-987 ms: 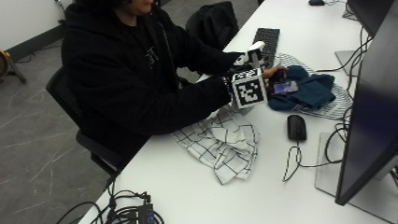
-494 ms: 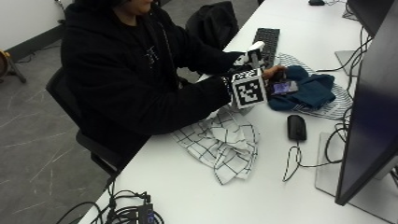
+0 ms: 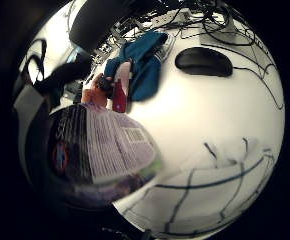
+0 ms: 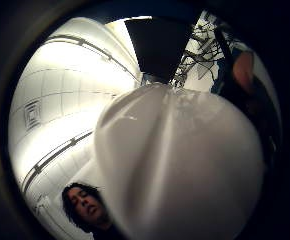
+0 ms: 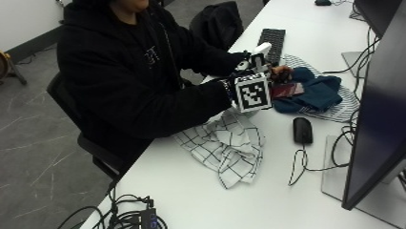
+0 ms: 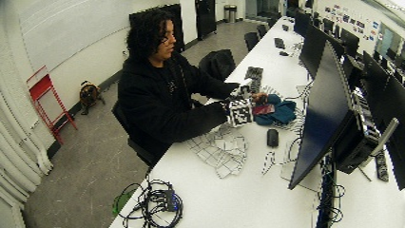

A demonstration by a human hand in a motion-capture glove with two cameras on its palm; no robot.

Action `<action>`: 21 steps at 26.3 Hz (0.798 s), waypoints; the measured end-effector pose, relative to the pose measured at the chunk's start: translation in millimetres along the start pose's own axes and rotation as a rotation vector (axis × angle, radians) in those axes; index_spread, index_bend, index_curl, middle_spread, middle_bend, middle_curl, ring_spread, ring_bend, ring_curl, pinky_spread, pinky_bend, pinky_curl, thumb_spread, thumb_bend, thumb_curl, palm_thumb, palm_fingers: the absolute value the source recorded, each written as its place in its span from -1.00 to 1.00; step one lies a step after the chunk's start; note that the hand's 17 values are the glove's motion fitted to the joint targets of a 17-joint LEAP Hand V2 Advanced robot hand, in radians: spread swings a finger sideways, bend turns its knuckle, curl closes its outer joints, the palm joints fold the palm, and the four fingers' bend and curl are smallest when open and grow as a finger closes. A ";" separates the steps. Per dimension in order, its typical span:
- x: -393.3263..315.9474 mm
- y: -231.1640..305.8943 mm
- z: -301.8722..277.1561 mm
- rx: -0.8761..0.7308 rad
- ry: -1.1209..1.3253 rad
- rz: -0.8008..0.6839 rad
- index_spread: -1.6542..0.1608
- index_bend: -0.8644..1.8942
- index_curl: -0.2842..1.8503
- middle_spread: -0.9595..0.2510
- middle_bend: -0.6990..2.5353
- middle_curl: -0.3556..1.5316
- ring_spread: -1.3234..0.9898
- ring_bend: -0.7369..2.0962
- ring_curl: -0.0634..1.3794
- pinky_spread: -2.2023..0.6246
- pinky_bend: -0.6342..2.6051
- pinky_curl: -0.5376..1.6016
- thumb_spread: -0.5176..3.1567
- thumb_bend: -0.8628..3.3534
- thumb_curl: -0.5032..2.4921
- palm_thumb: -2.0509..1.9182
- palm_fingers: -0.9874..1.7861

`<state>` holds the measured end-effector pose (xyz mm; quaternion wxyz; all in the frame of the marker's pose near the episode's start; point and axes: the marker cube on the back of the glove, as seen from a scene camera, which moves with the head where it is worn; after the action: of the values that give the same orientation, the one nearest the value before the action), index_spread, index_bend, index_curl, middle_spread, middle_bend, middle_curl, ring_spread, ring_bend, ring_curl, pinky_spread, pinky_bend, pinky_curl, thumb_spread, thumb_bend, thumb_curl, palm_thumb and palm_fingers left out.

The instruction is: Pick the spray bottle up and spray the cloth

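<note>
Two cloths lie on the desk [image 5: 190,200]: a checked cloth [image 5: 222,145] near the person, a blue cloth [image 5: 314,93] beyond. The grip [image 5: 244,88] is wrapped round the spray bottle [image 5: 260,55], lifted above them. Best aim the nozzle squarely at one cloth, clear of the mouse [image 5: 303,130], before squeezing.

Checked cloth [image 5: 223,151] at table [image 5: 190,205] edge; mouse [image 5: 302,130] beside it; keyboard [image 5: 271,44] behind heaped cloth [image 5: 310,93].

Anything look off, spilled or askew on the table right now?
No spill or damage shows. The checked cloth lies crumpled and hangs partly over the table edge. The blue cloth is bunched by the keyboard. The right hand holds the spray bottle above them.
</note>
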<state>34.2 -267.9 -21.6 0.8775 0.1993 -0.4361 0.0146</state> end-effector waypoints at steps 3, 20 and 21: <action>5.3 20.3 -14.9 -0.061 0.122 0.013 0.45 -0.30 -0.28 0.25 -0.31 -0.14 -0.05 -0.09 -0.34 0.41 -0.31 -0.11 -0.37 -0.65 -0.23 0.34 0.37; -12.8 163.6 -107.9 -0.233 0.920 0.130 0.39 -0.29 -0.44 0.42 -0.42 -0.22 0.04 -0.19 -0.45 0.67 -0.33 -0.16 -0.25 -0.62 -0.36 0.22 -0.01; -17.0 176.5 -108.5 -0.245 0.941 0.124 0.39 -0.29 -0.44 0.42 -0.43 -0.22 0.04 -0.19 -0.45 0.67 -0.33 -0.16 -0.24 -0.61 -0.37 0.22 -0.02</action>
<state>70.9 -63.6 -33.8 0.9938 0.0400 -0.0020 0.1039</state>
